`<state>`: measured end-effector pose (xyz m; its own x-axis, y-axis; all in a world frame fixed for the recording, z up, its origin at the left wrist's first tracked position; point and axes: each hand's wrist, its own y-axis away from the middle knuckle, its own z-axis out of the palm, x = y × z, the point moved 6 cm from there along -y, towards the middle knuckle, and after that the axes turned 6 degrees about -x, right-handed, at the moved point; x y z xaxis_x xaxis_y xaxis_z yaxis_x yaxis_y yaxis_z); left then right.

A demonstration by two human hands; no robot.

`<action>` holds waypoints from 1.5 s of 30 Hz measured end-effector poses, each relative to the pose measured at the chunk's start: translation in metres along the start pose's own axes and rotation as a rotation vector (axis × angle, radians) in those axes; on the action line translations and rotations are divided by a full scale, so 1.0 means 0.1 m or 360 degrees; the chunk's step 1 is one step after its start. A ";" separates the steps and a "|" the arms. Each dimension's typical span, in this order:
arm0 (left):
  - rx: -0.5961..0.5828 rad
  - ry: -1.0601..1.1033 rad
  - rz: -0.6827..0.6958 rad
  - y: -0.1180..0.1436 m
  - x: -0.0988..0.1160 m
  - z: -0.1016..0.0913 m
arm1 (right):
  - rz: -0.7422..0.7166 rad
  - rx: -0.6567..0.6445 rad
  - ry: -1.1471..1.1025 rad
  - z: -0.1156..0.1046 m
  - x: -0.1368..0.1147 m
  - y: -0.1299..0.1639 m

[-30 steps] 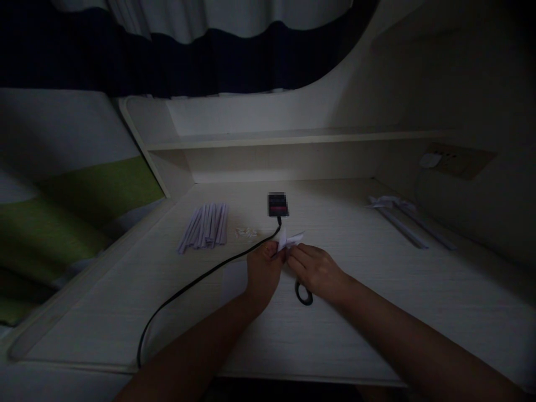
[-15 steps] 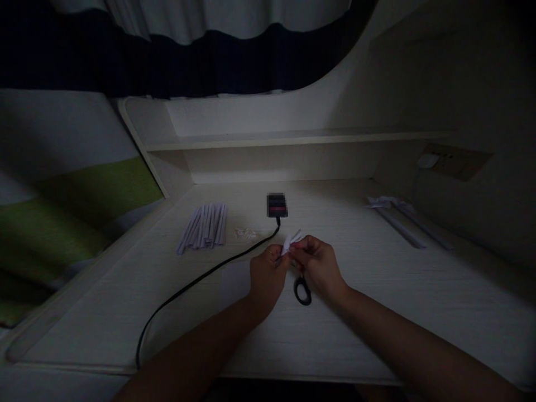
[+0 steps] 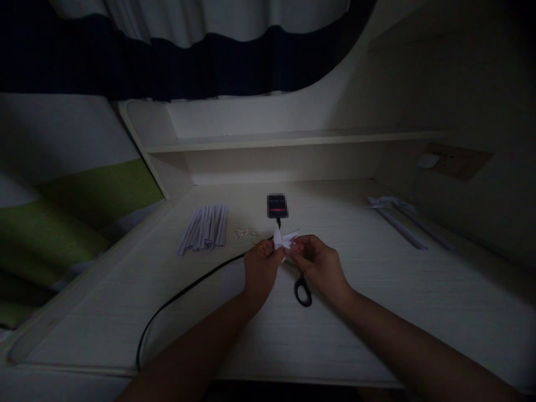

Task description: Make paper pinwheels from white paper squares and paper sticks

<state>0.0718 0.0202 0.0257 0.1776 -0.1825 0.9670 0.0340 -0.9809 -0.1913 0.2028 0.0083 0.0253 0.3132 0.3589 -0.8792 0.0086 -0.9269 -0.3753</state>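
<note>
My left hand and my right hand meet over the middle of the pale wooden desk. Both pinch a small folded white paper piece between their fingertips, held a little above the desk. Black-handled scissors lie on the desk just under my right hand. A bundle of white paper strips lies to the left, with a few tiny paper bits beside it.
A small black device sits behind my hands, and its black cable runs to the front left edge. Long rolled paper sticks lie at the right. A wall socket is on the right wall, a shelf at the back.
The folded paper has turned and shifted slightly left in my fingers. My right hand has moved off the scissors, so their handle shows more. Both hands stay over the same spot.
</note>
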 end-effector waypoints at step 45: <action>-0.0564 0.0384 0.0026 -0.01 -0.07 0.23 | -0.0764 -0.0047 0.1283 -0.01 -0.21 0.07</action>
<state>0.0936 0.0237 0.0150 -0.0615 -0.1676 0.9839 -0.3142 -0.9324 -0.1785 0.1974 -0.0056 0.0416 0.8332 0.5295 -0.1592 0.3285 -0.7057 -0.6278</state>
